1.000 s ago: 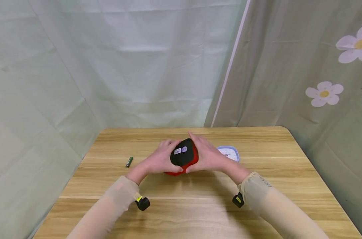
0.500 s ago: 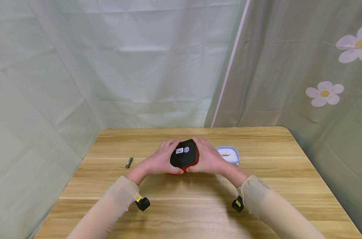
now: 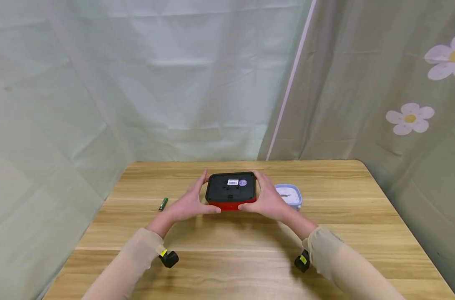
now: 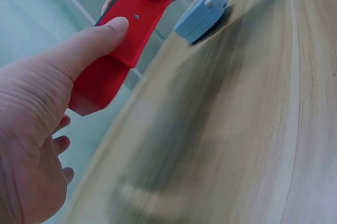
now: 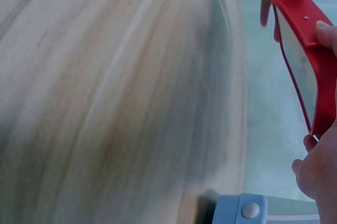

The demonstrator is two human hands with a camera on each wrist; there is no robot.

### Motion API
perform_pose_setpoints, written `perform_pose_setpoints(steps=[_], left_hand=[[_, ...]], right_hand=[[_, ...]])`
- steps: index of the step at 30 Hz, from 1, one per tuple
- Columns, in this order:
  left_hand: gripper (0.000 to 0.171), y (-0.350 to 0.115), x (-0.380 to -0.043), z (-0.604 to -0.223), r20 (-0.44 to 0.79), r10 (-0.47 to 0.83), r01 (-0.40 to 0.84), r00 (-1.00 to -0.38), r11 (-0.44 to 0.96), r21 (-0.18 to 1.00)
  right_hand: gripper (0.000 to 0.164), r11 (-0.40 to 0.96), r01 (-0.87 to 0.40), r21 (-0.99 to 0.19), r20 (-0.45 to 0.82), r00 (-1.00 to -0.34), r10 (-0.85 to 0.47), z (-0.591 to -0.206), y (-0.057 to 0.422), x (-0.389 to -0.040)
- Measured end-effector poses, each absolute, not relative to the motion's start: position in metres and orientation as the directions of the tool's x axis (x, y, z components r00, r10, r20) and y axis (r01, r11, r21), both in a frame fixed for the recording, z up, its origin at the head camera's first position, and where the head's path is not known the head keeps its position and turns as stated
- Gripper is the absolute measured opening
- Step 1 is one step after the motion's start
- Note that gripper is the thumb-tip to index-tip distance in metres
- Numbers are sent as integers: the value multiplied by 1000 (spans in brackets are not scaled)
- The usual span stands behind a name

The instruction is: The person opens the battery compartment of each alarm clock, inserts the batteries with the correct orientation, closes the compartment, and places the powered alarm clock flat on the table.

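Note:
A red boxy device [image 3: 231, 189] with a black back plate is tilted toward the head camera, a barcode label and a round purple sticker on that back. Its red side [image 4: 147, 21] shows in the left wrist view, a pale front pane [image 5: 297, 58] in the right wrist view. My right hand [image 3: 268, 198] holds its right end, thumb on the near red side, fingers around the far side. At the left end my left hand [image 3: 186, 204] is spread, its thumb at the near red edge. The other left fingers look loose and stand off the device.
On the wooden table [image 3: 231, 258], a small green-and-black battery [image 3: 163, 204] lies to the left. A light blue, rounded-square thing [image 3: 289, 193] with a white top lies behind my right wrist. Curtains hang around the table's back and sides.
The device has turned from a slanted pose to nearly level across, its black back showing wider. My left hand has moved left and its fingers have spread; both hands gripped it before.

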State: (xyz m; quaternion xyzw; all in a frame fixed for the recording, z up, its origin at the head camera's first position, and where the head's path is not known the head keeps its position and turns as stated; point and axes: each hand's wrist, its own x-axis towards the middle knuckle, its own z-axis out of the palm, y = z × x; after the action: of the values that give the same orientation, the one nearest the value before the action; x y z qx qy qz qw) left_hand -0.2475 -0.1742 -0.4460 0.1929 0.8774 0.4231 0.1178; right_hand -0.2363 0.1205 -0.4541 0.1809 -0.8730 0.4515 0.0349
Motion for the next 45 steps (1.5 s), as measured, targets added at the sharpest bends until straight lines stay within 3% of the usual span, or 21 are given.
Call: perform_pose_setpoints(steps=[9, 15, 20, 28, 45], left_hand=[[124, -175, -248, -446, -46, 439, 229, -897, 554, 801], [112, -178, -247, -447, -59, 443, 243, -894, 593, 768], [115, -181, -248, -451, -83, 435, 241, -896, 636, 733], [120, -180, -251, -465, -89, 440, 291, -894, 719, 631], [123, -175, -256, -478, -126, 429, 287, -894, 766, 575]], right_hand=[[109, 502, -327, -801, 195, -935, -298, -457, 117, -233], [121, 567, -265, -779, 95, -945, -312, -459, 113, -231], [127, 628, -298, -719, 71, -930, -360, -464, 110, -235], [124, 760, -411, -503, 81, -898, -432, -472, 105, -240], [124, 824, -361, -436, -15, -913, -408, -477, 102, -243]])
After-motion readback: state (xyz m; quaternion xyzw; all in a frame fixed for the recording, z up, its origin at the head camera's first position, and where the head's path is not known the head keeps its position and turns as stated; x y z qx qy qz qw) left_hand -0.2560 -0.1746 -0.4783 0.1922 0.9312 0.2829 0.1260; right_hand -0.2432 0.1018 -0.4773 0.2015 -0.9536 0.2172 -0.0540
